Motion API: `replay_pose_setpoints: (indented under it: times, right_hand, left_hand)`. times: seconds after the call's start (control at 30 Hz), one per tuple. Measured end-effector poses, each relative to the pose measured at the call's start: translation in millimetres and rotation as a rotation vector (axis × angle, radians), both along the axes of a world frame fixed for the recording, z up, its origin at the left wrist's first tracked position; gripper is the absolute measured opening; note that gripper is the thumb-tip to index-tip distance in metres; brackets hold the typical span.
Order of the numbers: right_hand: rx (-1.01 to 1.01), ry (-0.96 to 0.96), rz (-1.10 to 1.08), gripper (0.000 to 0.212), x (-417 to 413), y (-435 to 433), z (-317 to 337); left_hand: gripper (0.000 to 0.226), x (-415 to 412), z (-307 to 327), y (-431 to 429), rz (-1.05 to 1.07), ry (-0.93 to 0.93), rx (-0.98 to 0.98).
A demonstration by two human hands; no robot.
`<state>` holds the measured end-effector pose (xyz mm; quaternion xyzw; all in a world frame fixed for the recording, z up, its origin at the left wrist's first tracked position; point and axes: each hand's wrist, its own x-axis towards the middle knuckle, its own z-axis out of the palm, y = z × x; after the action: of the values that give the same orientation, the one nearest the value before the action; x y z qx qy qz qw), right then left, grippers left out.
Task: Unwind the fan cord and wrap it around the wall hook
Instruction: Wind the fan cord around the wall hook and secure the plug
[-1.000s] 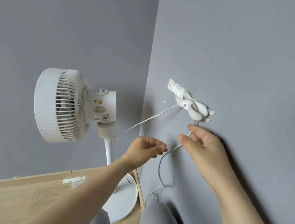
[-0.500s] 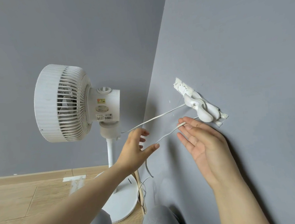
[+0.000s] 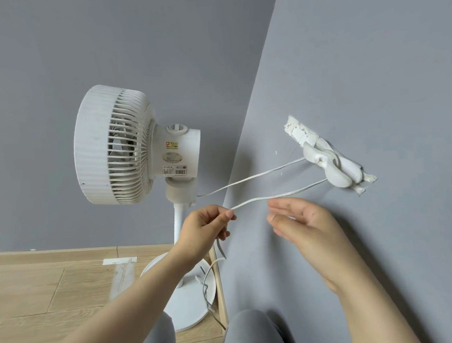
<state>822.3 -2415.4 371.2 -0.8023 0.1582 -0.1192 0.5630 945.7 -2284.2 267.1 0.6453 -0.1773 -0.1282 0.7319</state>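
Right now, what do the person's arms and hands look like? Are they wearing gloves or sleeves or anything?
No gloves and no sleeves in sight. Both forearms are bare all the way to the bottom edge of the picture. The left hand and the right hand are bare too, with short, plain fingernails. I can't see any rings, watch, bracelets or markings on them.
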Motion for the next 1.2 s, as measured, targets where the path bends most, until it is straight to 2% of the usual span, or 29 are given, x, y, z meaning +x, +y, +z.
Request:
replay_pose_setpoints:
  times: [0.2,0.33,0.43,0.53,0.7,0.93,1.07,1.2]
  right_hand:
    - [-0.393,-0.136,0.07,0.023,18,13,44]
    - [-0.823,0.109,0.209,0.026,54,21,51]
    - [-0.982,0.256,0.337,0.026,80,27,46]
    - [-1.063,0.421,0.444,0.02,98,29,39]
    - [-1.14,0.505,0.579,0.005,116,27,39]
    - [-1.191,0.406,0.486,0.019,137,6,54]
    - [-1.214,0.303,0.382,0.018,149,-9,71]
    - [-1.256,0.279,0.305,0.014,159,-25,89]
  left_hand:
    - [0.011,1,-10,12,-0.005,0.112,-0.064]
    - [0.009,2,-14,17,0.011,0.082,-0.05]
    - [0.01,4,-13,24,0.021,0.067,-0.039]
    - [0.012,5,-14,30,0.03,0.03,-0.026]
    - [0.014,4,-16,31,0.042,0.023,-0.036]
    - [0.027,2,-31,43,0.096,0.094,-0.082]
    - [0.032,5,-34,44,0.111,0.093,-0.059]
    - [0.033,7,-29,38,0.104,0.081,-0.069]
